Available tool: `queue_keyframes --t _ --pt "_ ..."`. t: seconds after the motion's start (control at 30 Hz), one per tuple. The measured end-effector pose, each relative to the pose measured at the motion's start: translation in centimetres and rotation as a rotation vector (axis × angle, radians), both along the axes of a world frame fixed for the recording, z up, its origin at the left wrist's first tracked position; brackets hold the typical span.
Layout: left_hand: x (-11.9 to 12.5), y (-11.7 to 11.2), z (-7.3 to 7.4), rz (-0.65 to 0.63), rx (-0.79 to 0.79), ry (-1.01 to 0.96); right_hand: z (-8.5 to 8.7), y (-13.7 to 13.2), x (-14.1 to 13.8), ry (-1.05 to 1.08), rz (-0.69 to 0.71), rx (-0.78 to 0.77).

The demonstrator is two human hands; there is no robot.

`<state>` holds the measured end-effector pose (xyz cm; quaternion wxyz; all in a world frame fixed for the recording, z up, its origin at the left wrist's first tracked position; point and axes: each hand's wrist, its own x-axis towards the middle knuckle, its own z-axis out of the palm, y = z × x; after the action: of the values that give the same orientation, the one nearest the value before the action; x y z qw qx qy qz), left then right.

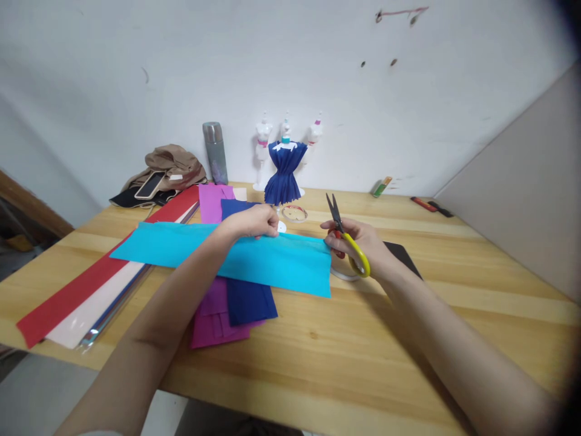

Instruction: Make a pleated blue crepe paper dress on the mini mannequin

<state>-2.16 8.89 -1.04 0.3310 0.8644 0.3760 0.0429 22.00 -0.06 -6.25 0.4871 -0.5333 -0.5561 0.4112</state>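
A long turquoise sheet (pixel 281 264), which looks like crepe paper, stretches across the middle, above the table. My left hand (pixel 255 221) pinches its upper edge near the centre. At the sheet's right upper corner, my right hand (pixel 358 242) pinches the edge between thumb and finger. That same hand carries scissors (pixel 336 213) with yellow and red handles, their dark blades slightly apart and pointing up and away from the sheet. Beneath the turquoise sheet lie folded navy (pixel 252 303) and magenta sheets (pixel 218 327), partly covered.
A small dress form wears a pleated navy dress (pixel 285 175); two white forms stand behind. Red sheet (pixel 49 312), thermos (pixel 215 154), phone (pixel 150 184) and brown cloth (pixel 175 162) are left. A tape roll (pixel 295 212), glue stick (pixel 382 186) and red-black cutter (pixel 424 204) lie farther back.
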Motion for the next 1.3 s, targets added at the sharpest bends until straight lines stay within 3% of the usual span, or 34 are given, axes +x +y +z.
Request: queue_keyframes --t 0.47,0.67,0.87,1.03,1.13,1.3 --pt "0.8 -1.1 0.8 -0.022 0.183 0.064 0.0 0.0 -0.1 0.030 0.017 -0.001" --pt "1.0 -1.8 1.1 0.066 0.066 0.069 -0.1 0.3 0.0 0.020 -0.013 0.027" --pt "0.8 -1.2 0.7 0.010 -0.047 -0.028 -0.2 0.3 0.0 0.035 -0.020 0.026" --pt "0.7 -0.8 0.1 -0.003 -0.040 -0.087 -0.1 0.2 -0.2 0.045 -0.025 0.022" --pt "0.7 -0.7 0.1 -0.021 0.017 -0.086 0.0 0.2 -0.1 0.047 -0.031 0.023" --pt "1.3 -1.2 0.2 -0.006 0.250 -0.042 0.3 0.1 -0.2 0.026 -0.039 0.028"
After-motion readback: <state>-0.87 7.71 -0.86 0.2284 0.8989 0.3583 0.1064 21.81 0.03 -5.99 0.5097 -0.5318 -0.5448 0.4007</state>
